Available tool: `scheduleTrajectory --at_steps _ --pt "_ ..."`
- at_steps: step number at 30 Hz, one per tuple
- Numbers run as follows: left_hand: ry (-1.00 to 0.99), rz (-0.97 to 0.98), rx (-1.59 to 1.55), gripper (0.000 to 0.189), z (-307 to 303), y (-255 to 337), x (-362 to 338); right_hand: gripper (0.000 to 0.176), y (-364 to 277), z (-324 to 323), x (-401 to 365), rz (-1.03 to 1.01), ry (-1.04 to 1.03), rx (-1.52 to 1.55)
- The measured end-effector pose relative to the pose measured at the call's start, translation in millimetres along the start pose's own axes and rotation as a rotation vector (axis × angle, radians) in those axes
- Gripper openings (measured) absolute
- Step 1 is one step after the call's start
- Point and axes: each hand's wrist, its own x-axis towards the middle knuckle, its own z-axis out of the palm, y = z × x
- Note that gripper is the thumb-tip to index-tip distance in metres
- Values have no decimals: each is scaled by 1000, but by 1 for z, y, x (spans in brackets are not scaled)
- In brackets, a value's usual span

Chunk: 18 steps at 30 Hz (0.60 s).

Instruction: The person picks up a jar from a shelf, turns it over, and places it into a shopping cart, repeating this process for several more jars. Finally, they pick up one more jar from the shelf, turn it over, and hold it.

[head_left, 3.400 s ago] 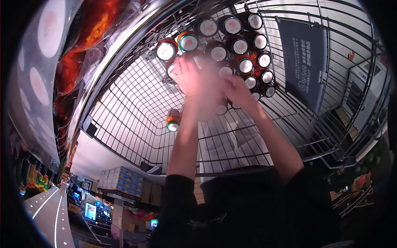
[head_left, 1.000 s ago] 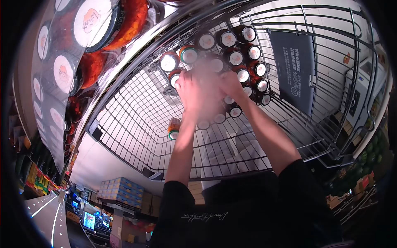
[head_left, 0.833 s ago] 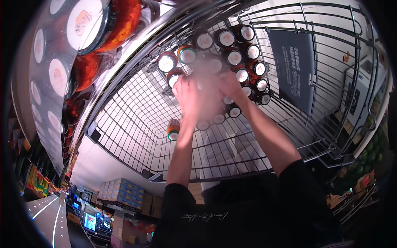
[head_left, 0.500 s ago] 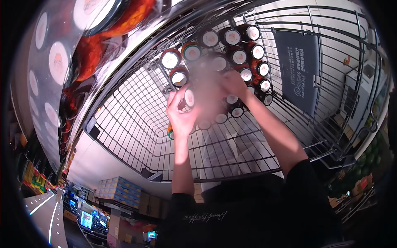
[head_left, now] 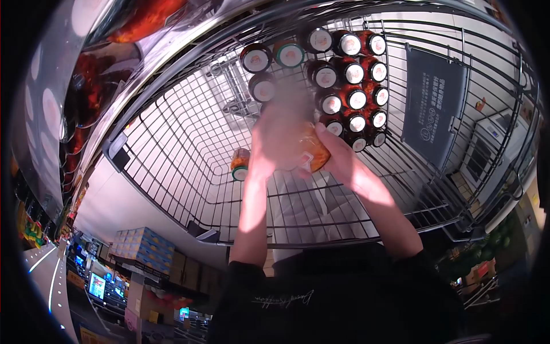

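My right hand (head_left: 338, 155) is wrapped round a jar with orange contents (head_left: 315, 150), its thumb along the upper side. My left hand (head_left: 262, 155) is raised beside that jar, but a blurred patch hides its fingers and whatever they touch. Both hands are over a wire shopping cart (head_left: 172, 166). Jars with dark lids and round white stickers stand in rows on the right, among them a dark-lidded jar (head_left: 357, 99) with red contents. Another dark-lidded jar (head_left: 264, 90) is just beyond my left hand. A green-lidded jar (head_left: 290, 54) stands at the far side.
A second green-lidded jar (head_left: 240, 166) lies apart at the cart's left. A dark printed panel (head_left: 435, 100) hangs at the cart's right end. Along the left, close to the cart's rim, are packages of red food (head_left: 91, 86). Blue-and-yellow cartons (head_left: 143, 247) are stacked at lower left.
My right hand has come back toward me and now grips the orange jar. The left hand, earlier around a white-stickered jar, has moved right into the blur. The view has shifted slightly.
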Motion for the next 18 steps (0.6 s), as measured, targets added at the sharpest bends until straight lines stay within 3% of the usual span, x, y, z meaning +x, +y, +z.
scheduleTrajectory --at_steps 1,2,4,6,12,16,18 --pt "-7 -26 -1 30 -1 -5 0 53 5 -3 2 -86 -89 -91" --pt "-13 -52 -3 30 -2 -9 1 53 7 -5 3 -84 -94 -89" --pt "-27 -20 145 33 1 -11 -1 54 11 -7 3 121 43 392" --pt "41 -129 -121 33 10 -4 -1 54 5 -6 0 127 107 387" --pt "31 -265 -232 36 12 9 -1 52 4 -7 3 175 70 584" --pt "74 -205 -232 40 8 -5 -2 52 1 0 5 159 62 623" --pt "47 -92 71 43 6 -12 2 52 -3 5 6 154 68 620"
